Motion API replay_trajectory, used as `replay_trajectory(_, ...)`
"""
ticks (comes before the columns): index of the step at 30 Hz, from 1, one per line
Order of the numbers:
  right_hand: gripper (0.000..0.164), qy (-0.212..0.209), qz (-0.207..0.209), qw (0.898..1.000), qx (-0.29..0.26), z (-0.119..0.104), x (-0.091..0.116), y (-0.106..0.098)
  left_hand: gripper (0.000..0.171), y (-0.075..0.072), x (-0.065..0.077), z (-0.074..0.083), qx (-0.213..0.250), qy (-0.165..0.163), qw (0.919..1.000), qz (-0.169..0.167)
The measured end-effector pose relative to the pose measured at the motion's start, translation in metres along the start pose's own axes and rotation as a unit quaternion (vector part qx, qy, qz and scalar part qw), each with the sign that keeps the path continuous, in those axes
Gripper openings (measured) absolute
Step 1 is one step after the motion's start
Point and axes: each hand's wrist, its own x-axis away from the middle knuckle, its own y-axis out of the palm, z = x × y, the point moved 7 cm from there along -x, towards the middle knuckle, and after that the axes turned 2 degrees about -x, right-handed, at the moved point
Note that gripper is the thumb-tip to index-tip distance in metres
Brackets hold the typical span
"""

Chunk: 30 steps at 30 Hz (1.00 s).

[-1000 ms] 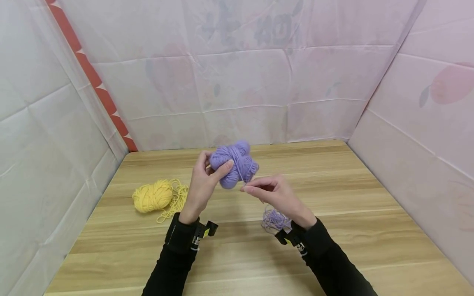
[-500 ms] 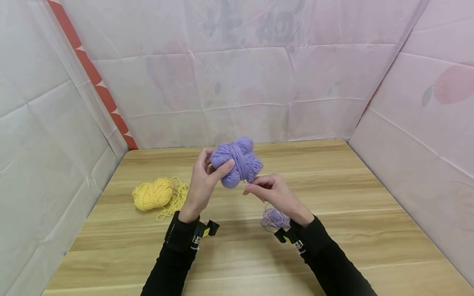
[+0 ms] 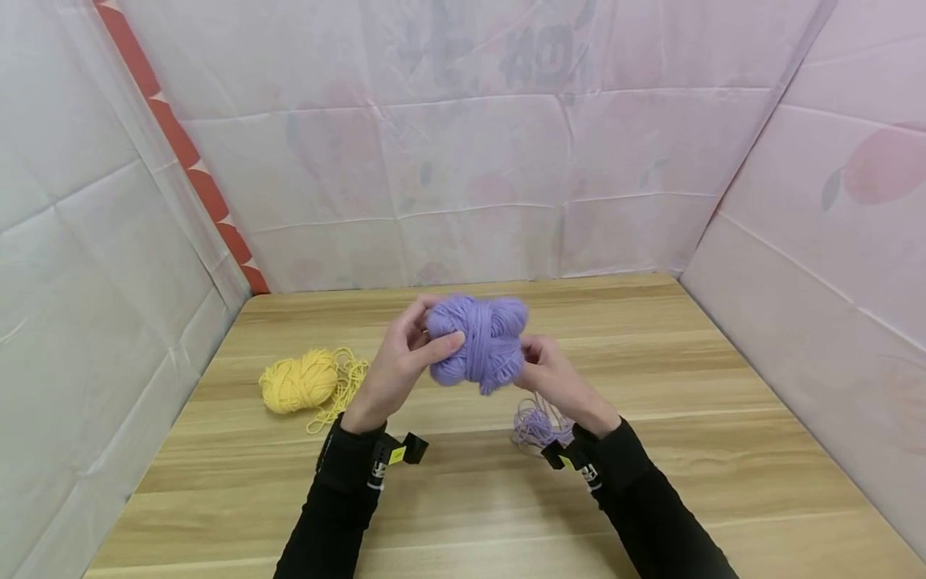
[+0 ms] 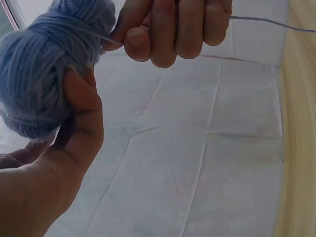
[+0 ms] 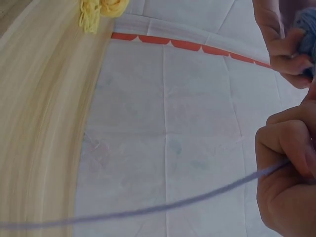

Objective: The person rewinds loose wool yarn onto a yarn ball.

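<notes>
My left hand (image 3: 398,366) grips a purple ball of yarn (image 3: 479,342) above the table, thumb across its near face. Bands of strand wrap round the ball's middle. At the ball's right side my right hand (image 3: 560,382) has its fingers curled on the yarn strand (image 5: 197,198); the fingertips are partly hidden behind the ball in the head view. In the left wrist view the strand runs taut from the ball into the right hand (image 4: 170,29) and trails out the other side. A loose purple heap of yarn (image 3: 537,426) lies on the table below the right wrist.
A yellow ball of yarn (image 3: 298,384) with loose yellow strands (image 3: 349,382) lies on the table to the left of my left hand. White printed sheets (image 3: 470,161) stand behind the wooden table (image 3: 463,515) and along both sides.
The purple ball has turned in my left hand and come slightly lower and to the right. My right hand has moved from below the ball to its right side, still holding the strand.
</notes>
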Motion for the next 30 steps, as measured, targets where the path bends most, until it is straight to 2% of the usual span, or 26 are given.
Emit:
replay_trajectory(3, 0.02, 0.015, 0.019, 1.0, -0.011, 0.001, 0.001, -0.005, 0.045, 0.003, 0.001, -0.001, -0.031, -0.015, 0.9991, -0.026)
replay_trajectory(6, 0.024, 0.011, 0.033, 0.999, -0.018, 0.0, 0.001, -0.009, 0.044, 0.006, 0.001, -0.003, -0.05, -0.023, 0.9973, -0.047)
replay_trajectory(11, 0.023, 0.008, 0.04, 0.998, -0.051, -0.001, 0.001, -0.012, 0.043, 0.01, 0.002, -0.003, -0.062, -0.023, 0.9951, -0.074)
replay_trajectory(15, 0.018, 0.016, 0.052, 0.997, -0.056, -0.002, 0.001, -0.015, 0.044, 0.014, 0.003, -0.004, -0.079, -0.026, 0.9921, -0.094)
replay_trajectory(20, 0.02, 0.017, 0.067, 0.995, -0.067, -0.004, 0.001, -0.017, 0.043, 0.015, 0.004, -0.005, -0.096, -0.031, 0.9891, -0.108)
replay_trajectory(25, 0.02, 0.016, 0.072, 0.992, -0.101, -0.006, 0.002, -0.018, 0.043, 0.016, 0.003, -0.006, -0.1, -0.035, 0.988, -0.112)
replay_trajectory(30, 0.02, 0.005, 0.074, 0.991, -0.108, -0.008, 0.003, -0.018, 0.043, 0.016, 0.002, -0.007, -0.103, -0.038, 0.9873, -0.114)
